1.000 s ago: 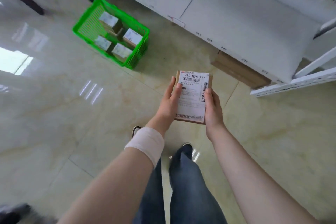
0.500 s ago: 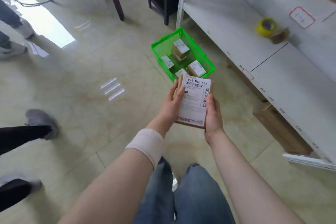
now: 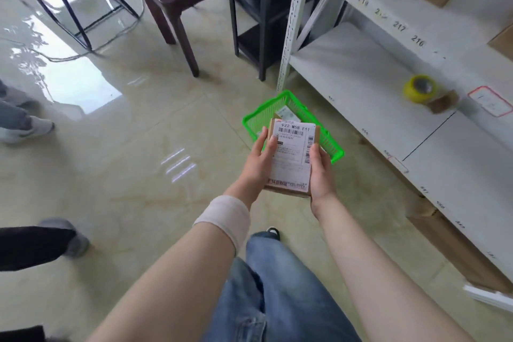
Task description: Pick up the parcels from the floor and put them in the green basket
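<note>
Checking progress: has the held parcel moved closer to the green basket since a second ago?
Yes. The parcel now overlaps the green basket near the shelf post; earlier floor separated them.

A flat brown cardboard parcel (image 3: 291, 158) with a white barcoded shipping label facing up is held level above the floor, overlapping the near side of the green plastic mesh basket (image 3: 259, 116), which holds another labelled parcel (image 3: 284, 113).

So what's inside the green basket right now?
One labelled parcel shows at the far end of the basket. The box held in both hands covers the rest, so any others there can't be seen.
</note>
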`<state>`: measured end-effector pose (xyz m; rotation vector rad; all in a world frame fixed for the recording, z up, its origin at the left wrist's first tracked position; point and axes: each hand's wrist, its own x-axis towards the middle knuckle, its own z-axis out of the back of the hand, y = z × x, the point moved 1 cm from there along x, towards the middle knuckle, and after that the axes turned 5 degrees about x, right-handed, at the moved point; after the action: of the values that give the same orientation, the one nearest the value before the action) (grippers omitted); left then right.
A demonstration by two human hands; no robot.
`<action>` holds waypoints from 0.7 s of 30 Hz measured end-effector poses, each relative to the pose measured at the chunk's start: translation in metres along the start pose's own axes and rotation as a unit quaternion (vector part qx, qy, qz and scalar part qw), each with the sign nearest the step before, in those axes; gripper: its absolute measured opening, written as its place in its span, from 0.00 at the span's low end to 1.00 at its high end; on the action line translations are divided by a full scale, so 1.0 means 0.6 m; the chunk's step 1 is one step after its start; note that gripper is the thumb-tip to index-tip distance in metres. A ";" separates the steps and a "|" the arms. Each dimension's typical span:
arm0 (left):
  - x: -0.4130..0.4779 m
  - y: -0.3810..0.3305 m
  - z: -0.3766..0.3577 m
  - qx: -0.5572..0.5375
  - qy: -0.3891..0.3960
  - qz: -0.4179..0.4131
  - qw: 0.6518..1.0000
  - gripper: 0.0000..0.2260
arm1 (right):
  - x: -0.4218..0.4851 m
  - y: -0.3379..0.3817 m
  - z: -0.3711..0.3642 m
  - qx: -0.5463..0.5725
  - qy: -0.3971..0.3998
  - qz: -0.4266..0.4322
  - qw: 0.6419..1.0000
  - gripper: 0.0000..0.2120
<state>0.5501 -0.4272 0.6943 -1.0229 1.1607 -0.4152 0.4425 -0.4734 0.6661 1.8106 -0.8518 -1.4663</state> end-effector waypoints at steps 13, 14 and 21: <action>0.276 -0.126 0.170 0.028 0.071 0.019 0.997 0.25 | 0.186 0.037 -0.246 0.043 -0.071 -0.016 0.996 0.21; 0.299 -0.131 0.188 0.035 0.084 0.020 0.996 0.25 | 0.198 0.032 -0.267 0.047 -0.086 -0.019 0.995 0.22; 0.404 -0.139 0.231 0.070 0.155 0.061 0.984 0.24 | 0.249 0.010 -0.341 0.091 -0.180 -0.008 0.979 0.24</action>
<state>0.7869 -0.5867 0.6350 -0.7772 1.4433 -0.5645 0.6677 -0.5810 0.6209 1.7069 -1.1831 -1.8103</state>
